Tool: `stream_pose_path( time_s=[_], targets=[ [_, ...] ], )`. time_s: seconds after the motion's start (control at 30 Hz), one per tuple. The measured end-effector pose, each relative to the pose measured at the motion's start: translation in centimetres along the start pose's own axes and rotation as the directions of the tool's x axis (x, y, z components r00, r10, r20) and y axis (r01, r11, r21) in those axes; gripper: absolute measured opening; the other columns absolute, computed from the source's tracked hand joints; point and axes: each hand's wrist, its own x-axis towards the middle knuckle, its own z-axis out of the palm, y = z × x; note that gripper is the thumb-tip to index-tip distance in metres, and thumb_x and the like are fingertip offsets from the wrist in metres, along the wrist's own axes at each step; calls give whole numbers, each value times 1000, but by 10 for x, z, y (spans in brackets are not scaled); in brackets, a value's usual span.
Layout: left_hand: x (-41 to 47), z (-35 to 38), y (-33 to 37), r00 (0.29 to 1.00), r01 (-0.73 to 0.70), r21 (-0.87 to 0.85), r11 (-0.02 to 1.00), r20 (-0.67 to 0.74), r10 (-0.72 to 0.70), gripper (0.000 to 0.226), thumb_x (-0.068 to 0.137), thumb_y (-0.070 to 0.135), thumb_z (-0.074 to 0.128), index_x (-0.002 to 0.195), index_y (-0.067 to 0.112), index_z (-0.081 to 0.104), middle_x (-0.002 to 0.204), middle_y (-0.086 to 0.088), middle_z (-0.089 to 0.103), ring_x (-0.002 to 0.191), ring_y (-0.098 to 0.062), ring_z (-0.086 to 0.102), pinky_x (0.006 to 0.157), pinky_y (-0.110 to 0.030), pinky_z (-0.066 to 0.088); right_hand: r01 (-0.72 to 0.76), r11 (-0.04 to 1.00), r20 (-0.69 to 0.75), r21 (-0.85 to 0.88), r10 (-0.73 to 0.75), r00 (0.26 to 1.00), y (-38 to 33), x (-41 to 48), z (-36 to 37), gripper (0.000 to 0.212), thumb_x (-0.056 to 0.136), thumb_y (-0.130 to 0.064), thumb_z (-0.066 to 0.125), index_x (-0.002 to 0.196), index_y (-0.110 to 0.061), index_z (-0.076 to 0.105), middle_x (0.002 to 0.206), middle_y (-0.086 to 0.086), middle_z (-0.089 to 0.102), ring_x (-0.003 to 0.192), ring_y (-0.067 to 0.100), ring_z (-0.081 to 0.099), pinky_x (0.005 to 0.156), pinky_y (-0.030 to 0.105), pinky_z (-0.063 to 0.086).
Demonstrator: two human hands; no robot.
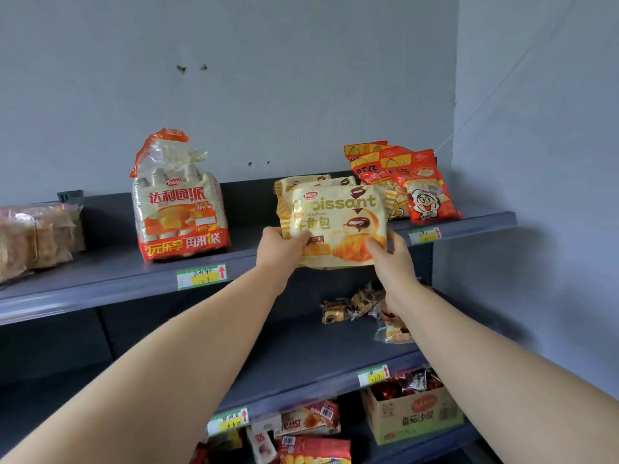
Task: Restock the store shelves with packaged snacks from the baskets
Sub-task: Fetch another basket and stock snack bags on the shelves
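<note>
croissant pack [338, 226]: 1 cream-yellow pouch, held upright at the front edge of the top shelf [110, 266], just in front of the matching croissant packs [301, 182] standing there.
left hand [279, 249]: grips the lower left corner, thumb on the printed face.
right hand [390, 259]: grips the lower right corner likewise.
handling note: probably best set down face forward, flush against the row behind, with both hands letting go only once the base sits on the shelf; a soft pouch may slump.
containers: 1 cardboard box [412, 420], lowest shelf at right, open-topped, holding red-wrapped sweets [407, 385]. baskets not in view.
neighbours: large pie bag [181, 209] to the left, red snack bags [425, 192] to the right.
</note>
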Motion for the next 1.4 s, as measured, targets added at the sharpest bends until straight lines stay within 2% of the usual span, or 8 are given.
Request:
stream_pose_path(
  time_s=[0.27,0.53,0.7,0.87,0.97,1.23,1.33,1.4],
  targets=[
    [47,7,20,997,-74,20,997,-33,75,55,81,25,79,123,16,45,108,3,63,94,-13,66,78,-32,57,63,993,42,-95,-60,997,-15,49,25,41,95,-27,57,134,-24,42,120,-1,56,102,19,55,70,28,42],
    [87,25,25,991,-64,108,992,-110,76,62,81,20,79,129,15,40,110,3,57,89,-12,58,56,-21,43,146,931,150,-333,-101,984,-17,108,35,48,97,-31,52,142,-27,37,115,-3,58,100,22,57,78,36,49],
    [108,36,15,989,-10,164,986,-145,34,63,81,20,79,130,15,38,117,-2,59,97,-18,60,79,-34,53,181,855,242,-487,-67,968,-6,135,39,50,99,-31,49,146,-29,32,127,0,57,108,26,57,87,42,51],
    [116,41,3,987,64,283,957,-159,-19,65,84,26,76,131,11,35,114,-3,57,98,-20,60,81,-37,55,246,608,298,-755,-15,954,9,151,40,45,102,-38,38,146,-33,30,132,1,58,124,31,51,117,59,15],
    [122,43,-6,988,63,330,942,-152,-13,65,85,28,75,132,11,33,119,-5,56,98,-21,57,83,-39,54,273,434,296,-858,-17,955,10,152,41,50,104,-39,30,153,-32,17,129,4,61,126,31,51,117,60,0],
    [127,41,-11,991,91,473,876,-128,-34,64,87,39,71,132,12,33,119,-4,58,103,-24,61,86,-42,56,365,168,332,-916,-196,923,21,150,44,52,104,-42,24,152,-23,18,94,2,69,101,24,62,119,53,4],
    [126,41,-12,991,93,500,861,-130,-32,63,88,40,69,133,12,33,120,-4,57,103,-24,61,80,-37,54,402,196,358,-894,-227,906,25,150,43,52,104,-41,25,152,-21,20,97,6,69,99,25,62,118,42,20],
    [126,41,-13,991,92,504,859,-128,-31,64,88,39,69,133,12,33,121,-5,58,104,-24,61,79,-37,54,410,240,358,-880,-232,905,25,150,42,52,104,-42,26,152,-22,19,106,8,67,101,27,59,100,38,40]
  ],
)
